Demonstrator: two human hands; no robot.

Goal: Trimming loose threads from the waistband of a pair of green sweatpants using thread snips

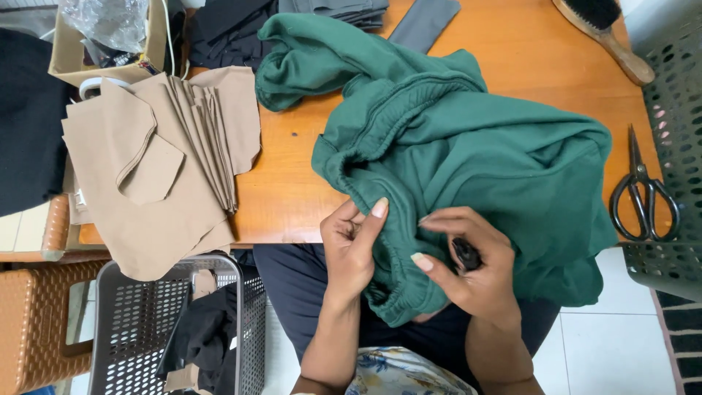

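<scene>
Both hands on green garment at table edge.
Left hand (pixel 351 245) pinches the green garment (pixel 468 161) waistband, thumb up; right hand (pixel 468 267) curls closed around a small black tool (pixel 466 254) against the fabric, over the wooden table (pixel 526 51).

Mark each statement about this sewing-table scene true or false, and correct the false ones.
1. Both hands grip the green garment. True: the left hand and the right hand pinch its elastic edge.
2. The scissors lie to the left of the garment. False: they lie to its right, near the table edge.
3. The right hand also holds a small black tool. True.
4. The stack of tan fabric pieces sits in the grey basket. False: it rests on the orange table, overhanging the edge above the basket.
5. A wooden-handled brush lies at the table's far right. True.
</scene>
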